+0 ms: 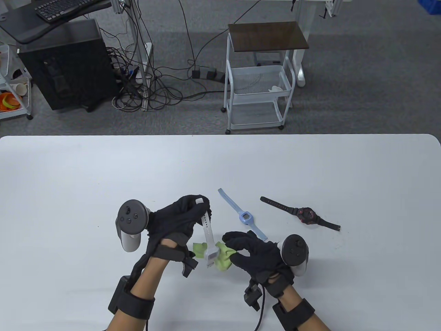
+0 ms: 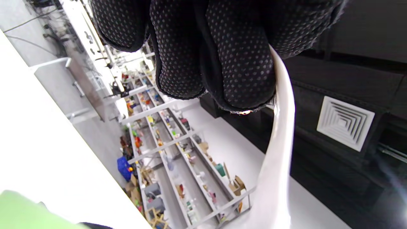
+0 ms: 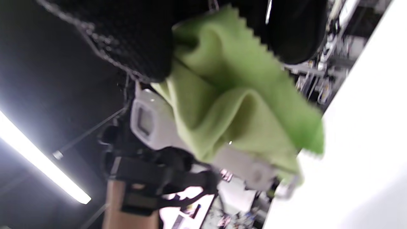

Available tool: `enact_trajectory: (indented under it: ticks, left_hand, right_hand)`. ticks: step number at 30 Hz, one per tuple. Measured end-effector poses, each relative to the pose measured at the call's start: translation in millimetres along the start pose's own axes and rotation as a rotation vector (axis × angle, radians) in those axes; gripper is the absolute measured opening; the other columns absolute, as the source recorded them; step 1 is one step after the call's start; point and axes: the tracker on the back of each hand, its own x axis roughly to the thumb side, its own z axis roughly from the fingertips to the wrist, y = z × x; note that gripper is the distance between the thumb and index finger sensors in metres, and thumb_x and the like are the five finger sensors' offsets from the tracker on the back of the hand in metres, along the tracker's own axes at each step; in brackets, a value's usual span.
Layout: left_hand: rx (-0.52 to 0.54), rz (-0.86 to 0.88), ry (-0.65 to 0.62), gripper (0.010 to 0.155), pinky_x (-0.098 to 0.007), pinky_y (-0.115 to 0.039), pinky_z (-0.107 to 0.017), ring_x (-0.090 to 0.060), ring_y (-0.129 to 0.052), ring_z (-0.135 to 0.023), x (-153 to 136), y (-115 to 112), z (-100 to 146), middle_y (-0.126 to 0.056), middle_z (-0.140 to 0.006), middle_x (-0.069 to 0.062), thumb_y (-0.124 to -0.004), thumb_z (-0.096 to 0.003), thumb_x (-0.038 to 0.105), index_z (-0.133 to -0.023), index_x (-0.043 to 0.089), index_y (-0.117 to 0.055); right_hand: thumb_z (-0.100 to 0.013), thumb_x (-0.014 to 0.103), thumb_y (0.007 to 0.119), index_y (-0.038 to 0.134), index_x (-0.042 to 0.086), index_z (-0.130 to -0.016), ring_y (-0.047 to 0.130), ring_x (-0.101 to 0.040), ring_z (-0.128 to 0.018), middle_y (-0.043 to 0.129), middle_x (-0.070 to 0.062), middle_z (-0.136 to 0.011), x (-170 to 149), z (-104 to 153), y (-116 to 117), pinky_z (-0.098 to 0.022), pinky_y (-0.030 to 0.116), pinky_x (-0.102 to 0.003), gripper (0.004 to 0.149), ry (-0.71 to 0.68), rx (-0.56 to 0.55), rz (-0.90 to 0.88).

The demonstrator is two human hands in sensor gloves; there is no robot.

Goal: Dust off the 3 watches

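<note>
At the left we see the left hand point(image 1: 175, 220) raised above the white worktop point(image 1: 69, 193), its fingers point(image 2: 219, 63) clamped on the upper end of the strap of a white watch point(image 1: 208, 241). This watch hangs with its long axis almost vertical, the strap end up at the fingers and the square case low, near the worktop. Just right of it, the right hand point(image 1: 256, 253) presses a green cloth point(image 1: 222, 257) against the case, the fingers curled around the cloth. Further right, a light blue watch point(image 1: 245, 217) lies flat on the worktop, its long axis diagonal from far-left to near-right. A black and red watch point(image 1: 305, 214) lies beside it, stretched in a similar diagonal.
</note>
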Motion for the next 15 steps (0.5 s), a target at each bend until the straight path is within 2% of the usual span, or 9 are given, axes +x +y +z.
enact_trajectory:
  ticks: [4, 6, 8, 10, 12, 15]
  left_hand:
    - [-0.002, 0.032, 0.002, 0.044, -0.047, -0.078, -0.063, -0.013, -0.104, -0.069, -1.8, -0.2, -0.4, -0.102, -0.055, 0.009, -0.077, -0.0539, 0.052, -0.083, 0.019, -0.083]
    - [0.000, 0.052, 0.003, 0.044, -0.047, -0.078, -0.063, -0.013, -0.104, -0.069, -1.9, -1.0, -0.3, -0.102, -0.055, 0.010, -0.077, -0.0539, 0.051, -0.083, 0.019, -0.082]
    - [0.007, 0.059, 0.001, 0.044, -0.047, -0.078, -0.063, -0.013, -0.104, -0.069, -0.7, -1.4, 0.0, -0.102, -0.055, 0.010, -0.077, -0.0540, 0.051, -0.083, 0.019, -0.082]
    - [0.014, 0.051, -0.003, 0.044, -0.047, -0.078, -0.063, -0.013, -0.104, -0.069, -0.5, -1.0, 0.2, -0.102, -0.055, 0.010, -0.077, -0.0540, 0.051, -0.083, 0.019, -0.082]
    - [0.017, 0.046, -0.003, 0.044, -0.047, -0.078, -0.063, -0.013, -0.104, -0.069, -0.6, -0.6, 0.3, -0.102, -0.056, 0.010, -0.077, -0.0542, 0.051, -0.084, 0.019, -0.082]
    - [0.032, 0.041, -0.008, 0.044, -0.047, -0.078, -0.063, -0.013, -0.104, -0.069, -0.4, -0.7, 1.1, -0.102, -0.056, 0.010, -0.077, -0.0543, 0.051, -0.084, 0.019, -0.082]
  right_hand:
    - [-0.039, 0.049, 0.082, 0.086, 0.026, -0.076, 0.064, -0.057, -0.089, 0.069, -0.027, -0.101, -12.6, 0.9, 15.6, -0.052, 0.033, -0.083, 0.044, 0.027, 0.092, -0.197]
    - [-0.043, 0.057, 0.074, 0.086, 0.027, -0.077, 0.063, -0.059, -0.090, 0.065, -0.029, -0.102, -19.1, 1.4, 25.8, -0.051, 0.034, -0.083, 0.047, 0.019, 0.110, -0.364]
    - [-0.045, 0.054, 0.072, 0.086, 0.027, -0.076, 0.066, -0.058, -0.088, 0.066, -0.030, -0.101, -22.3, 2.7, 34.8, -0.052, 0.033, -0.083, 0.044, 0.056, 0.108, -0.536]
    - [-0.044, 0.050, 0.076, 0.085, 0.027, -0.077, 0.073, -0.056, -0.086, 0.073, -0.029, -0.098, -22.4, 3.6, 40.0, -0.052, 0.033, -0.083, 0.042, 0.087, 0.117, -0.575]
    - [-0.042, 0.052, 0.079, 0.082, 0.029, -0.078, 0.080, -0.050, -0.083, 0.081, -0.023, -0.094, -21.2, 3.3, 41.9, -0.052, 0.035, -0.082, 0.043, 0.082, 0.108, -0.508]
    - [-0.038, 0.055, 0.084, 0.074, 0.020, -0.082, 0.088, -0.042, -0.078, 0.086, -0.017, -0.087, -19.8, 2.5, 43.4, -0.053, 0.038, -0.081, 0.057, 0.095, 0.072, -0.466]
